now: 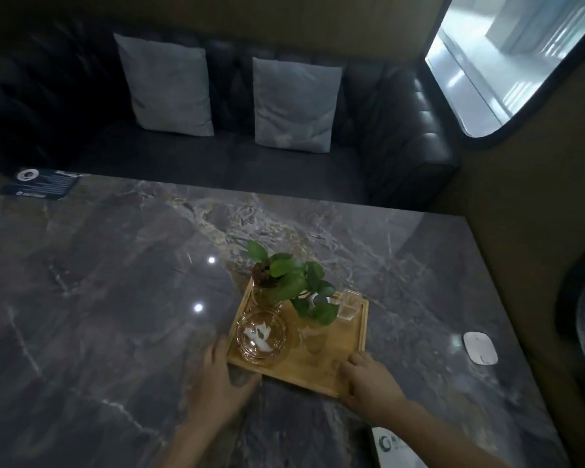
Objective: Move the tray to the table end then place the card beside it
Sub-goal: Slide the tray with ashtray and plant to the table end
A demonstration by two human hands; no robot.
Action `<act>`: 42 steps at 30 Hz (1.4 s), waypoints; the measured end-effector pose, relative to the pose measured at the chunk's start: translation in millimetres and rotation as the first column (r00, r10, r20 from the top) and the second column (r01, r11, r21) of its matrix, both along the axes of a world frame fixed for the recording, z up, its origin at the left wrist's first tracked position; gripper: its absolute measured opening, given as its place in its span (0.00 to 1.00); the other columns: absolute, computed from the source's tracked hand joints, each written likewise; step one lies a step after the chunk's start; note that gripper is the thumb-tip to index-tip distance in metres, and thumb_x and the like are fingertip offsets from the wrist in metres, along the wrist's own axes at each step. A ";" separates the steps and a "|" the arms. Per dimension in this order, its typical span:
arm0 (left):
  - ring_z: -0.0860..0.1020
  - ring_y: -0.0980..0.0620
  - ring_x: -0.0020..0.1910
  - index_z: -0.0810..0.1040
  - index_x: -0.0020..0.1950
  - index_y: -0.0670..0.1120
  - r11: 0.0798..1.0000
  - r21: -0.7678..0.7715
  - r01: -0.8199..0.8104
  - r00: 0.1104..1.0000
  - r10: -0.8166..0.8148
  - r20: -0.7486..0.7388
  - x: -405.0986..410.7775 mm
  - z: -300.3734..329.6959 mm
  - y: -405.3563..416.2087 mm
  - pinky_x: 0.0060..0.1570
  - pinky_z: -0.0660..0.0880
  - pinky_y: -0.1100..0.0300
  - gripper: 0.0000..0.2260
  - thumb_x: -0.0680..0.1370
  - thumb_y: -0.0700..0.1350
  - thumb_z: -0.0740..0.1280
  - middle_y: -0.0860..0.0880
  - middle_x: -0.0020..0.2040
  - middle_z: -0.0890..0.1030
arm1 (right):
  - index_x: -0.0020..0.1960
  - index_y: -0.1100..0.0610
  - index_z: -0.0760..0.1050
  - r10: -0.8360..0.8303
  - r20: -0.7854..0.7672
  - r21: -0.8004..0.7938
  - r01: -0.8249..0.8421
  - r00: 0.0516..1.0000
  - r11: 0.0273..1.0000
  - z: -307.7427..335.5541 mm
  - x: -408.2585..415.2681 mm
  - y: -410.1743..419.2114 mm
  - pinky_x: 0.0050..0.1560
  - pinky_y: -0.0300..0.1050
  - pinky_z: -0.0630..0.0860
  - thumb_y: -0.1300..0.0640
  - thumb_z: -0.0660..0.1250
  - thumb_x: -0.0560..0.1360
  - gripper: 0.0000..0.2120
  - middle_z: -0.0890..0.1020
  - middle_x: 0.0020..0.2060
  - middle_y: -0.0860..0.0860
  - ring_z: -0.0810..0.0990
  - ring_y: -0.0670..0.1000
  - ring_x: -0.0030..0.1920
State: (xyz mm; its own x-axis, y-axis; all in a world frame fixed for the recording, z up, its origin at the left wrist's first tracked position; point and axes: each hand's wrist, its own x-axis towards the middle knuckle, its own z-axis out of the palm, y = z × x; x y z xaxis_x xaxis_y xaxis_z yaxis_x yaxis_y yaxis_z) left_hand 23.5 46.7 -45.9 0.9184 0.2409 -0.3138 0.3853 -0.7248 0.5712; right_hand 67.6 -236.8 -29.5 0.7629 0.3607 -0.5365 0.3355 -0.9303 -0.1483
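While the tray [331, 352] sits mid-desk [115, 282], your left hand [222, 383] is spread at its near-left corner and right hand [372, 380] grips the near-right rim. Nothing's moved yet, I'd say; card [397, 447] waits at the near edge.

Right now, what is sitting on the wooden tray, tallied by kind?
Glass bowl: 1
Potted plant: 1
Clear square container: 1
Total on the tray: 3
A faint clear shape near the tray's middle is too unclear to count.
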 end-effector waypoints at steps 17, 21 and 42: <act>0.73 0.46 0.58 0.71 0.64 0.49 0.993 -0.097 -0.072 0.994 0.079 0.071 11.5 -24.7 -0.8 0.56 0.72 0.49 0.35 0.62 0.59 0.78 0.51 0.55 0.70 | 0.65 0.56 0.71 0.067 0.015 0.046 -0.068 0.998 0.997 -19.4 -0.5 -2.6 0.68 0.52 0.63 0.47 0.63 0.73 0.23 0.77 0.59 0.51 0.68 0.53 0.62; 0.73 0.46 0.55 0.72 0.59 0.47 0.997 -0.045 -0.062 0.995 0.066 0.080 14.2 -35.7 0.4 0.52 0.71 0.49 0.32 0.61 0.58 0.80 0.49 0.53 0.71 | 0.61 0.56 0.73 0.051 0.025 0.075 -0.052 0.998 0.996 -22.1 -2.3 -4.4 0.67 0.50 0.62 0.47 0.66 0.71 0.21 0.78 0.56 0.49 0.69 0.52 0.60; 0.73 0.44 0.54 0.73 0.57 0.43 0.989 -0.091 -0.117 0.986 0.126 0.109 43.1 -38.4 -13.7 0.47 0.67 0.55 0.32 0.59 0.50 0.83 0.44 0.54 0.72 | 0.41 0.46 0.66 -0.082 0.034 0.197 0.074 0.996 0.978 -35.4 17.1 -18.2 0.49 0.43 0.64 0.48 0.71 0.68 0.13 0.75 0.47 0.43 0.69 0.47 0.56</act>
